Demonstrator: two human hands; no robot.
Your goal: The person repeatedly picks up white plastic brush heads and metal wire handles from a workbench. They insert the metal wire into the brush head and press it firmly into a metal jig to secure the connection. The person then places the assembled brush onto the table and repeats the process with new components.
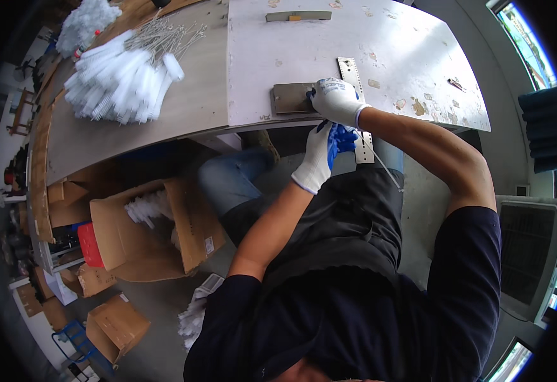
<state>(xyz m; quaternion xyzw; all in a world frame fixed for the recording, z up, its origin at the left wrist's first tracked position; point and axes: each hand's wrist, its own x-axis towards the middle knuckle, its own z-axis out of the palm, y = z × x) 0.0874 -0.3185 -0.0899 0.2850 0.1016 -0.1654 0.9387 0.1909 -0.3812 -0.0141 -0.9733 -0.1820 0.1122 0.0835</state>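
Note:
My left hand (320,156), in a white glove with a blue palm, is just in front of the table edge. Its fingers curl around a thin wire rod (383,165), which slants down to the right over my lap. My right hand (337,102), gloved alike, is closed above the table edge. Its fingertips are at the right end of a grey metal block (288,100); what they pinch is hidden. Under the right hand passes a perforated metal strip (363,151), jutting past the table edge toward my lap.
White bristle brushes with wire stems (122,79) are heaped on the table's left (205,95). A flat metal bar (299,16) lies at the back. Below left stands an open cardboard box (138,248) with white brushes inside; more brushes (196,312) are beside me.

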